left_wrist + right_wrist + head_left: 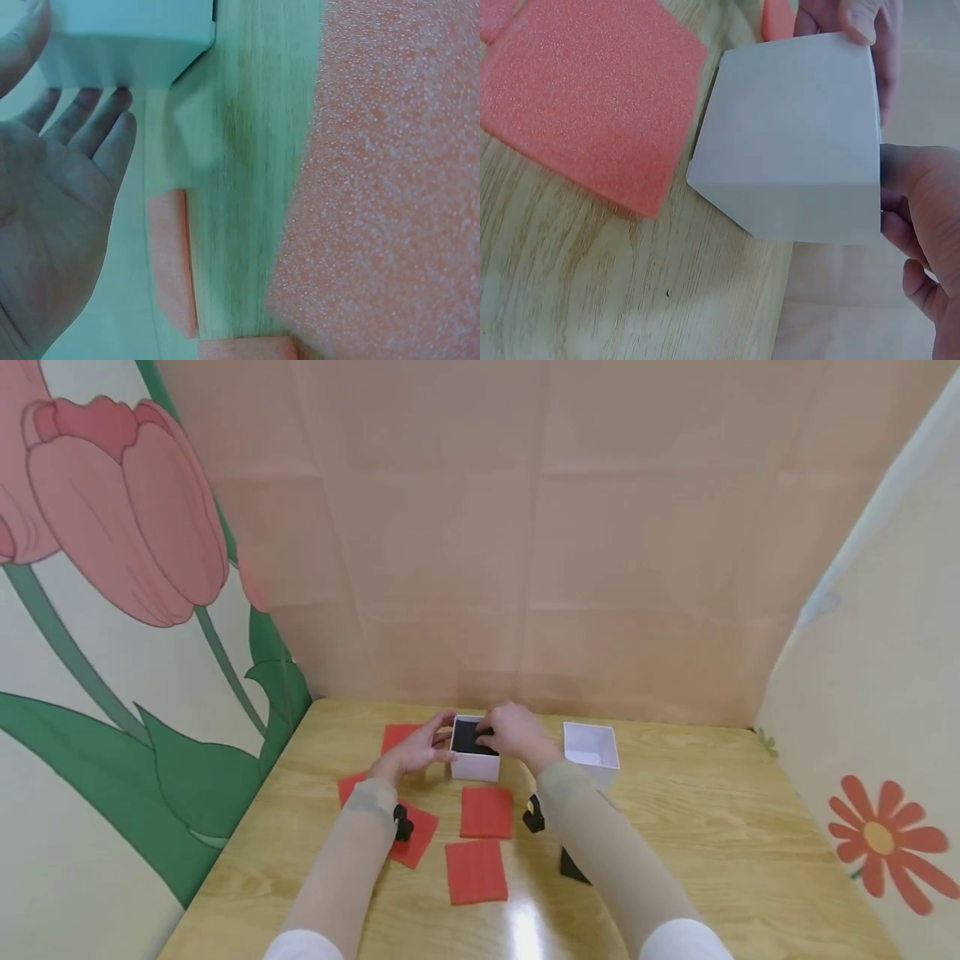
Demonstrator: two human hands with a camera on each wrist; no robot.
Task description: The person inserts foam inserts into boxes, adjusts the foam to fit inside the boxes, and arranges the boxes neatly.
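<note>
A white box stands open-topped toward the back of the table, with a black square pad filling its opening. At its left side is my left hand. The thumb lies over the front rim, and the fingertips reach the side wall. My right hand comes over the right rim with bent fingers on the black pad. In the right wrist view, the fingers of my right hand go in past the rim, so their tips are hidden by the box's front wall.
A second white box, open-topped, stands to the right. Red foam squares lie in front, one near the box and one closer to me. More red squares lie at the left, partly under my forearm. A black piece shows beside my right forearm.
</note>
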